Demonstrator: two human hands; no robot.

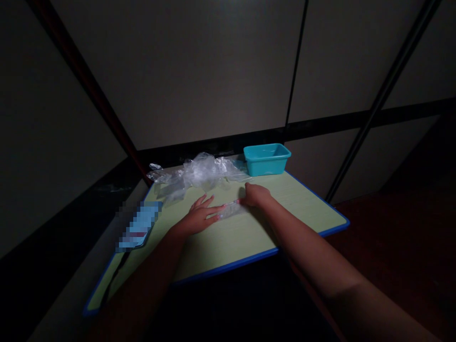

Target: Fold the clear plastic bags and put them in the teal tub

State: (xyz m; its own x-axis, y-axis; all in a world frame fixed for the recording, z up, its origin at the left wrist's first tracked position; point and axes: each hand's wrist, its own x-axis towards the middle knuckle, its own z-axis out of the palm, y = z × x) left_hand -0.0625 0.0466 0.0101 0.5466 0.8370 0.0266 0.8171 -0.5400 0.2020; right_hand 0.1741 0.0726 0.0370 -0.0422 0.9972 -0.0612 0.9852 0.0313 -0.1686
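Dim light falls on a pale yellow-green tabletop (pixel 306 202) with a blue edge, set against large, light-toned panels (pixel 199 71) divided by dark strips. On a clock face laid over the tabletop, with twelve at the far side, a small, flat piece of clear plastic (pixel 231 210) lies near the centre, between two bare hands. The left hand (pixel 199 217) comes in from seven o'clock, palm down, its fingers spread apart, with two fingertips touching the plastic's left end. The right hand (pixel 257 195) reaches in from four o'clock, its fingers at the plastic's right end; whether they pinch it or only press on it cannot be told.

Beyond the hands, a crumpled heap of clear, shiny plastic (pixel 204 172) spreads from eleven to twelve o'clock. Beside its right end, at one o'clock, stands an upright turquoise tub (pixel 267 166) with a wide rim. At nine o'clock, near the left edge, lies a flat, light-blue object (pixel 140 225), its surface blurred by pixelation. A dark strap (pixel 114 278) runs from it towards eight o'clock. Dark red floor (pixel 392 242) shows beyond three o'clock.
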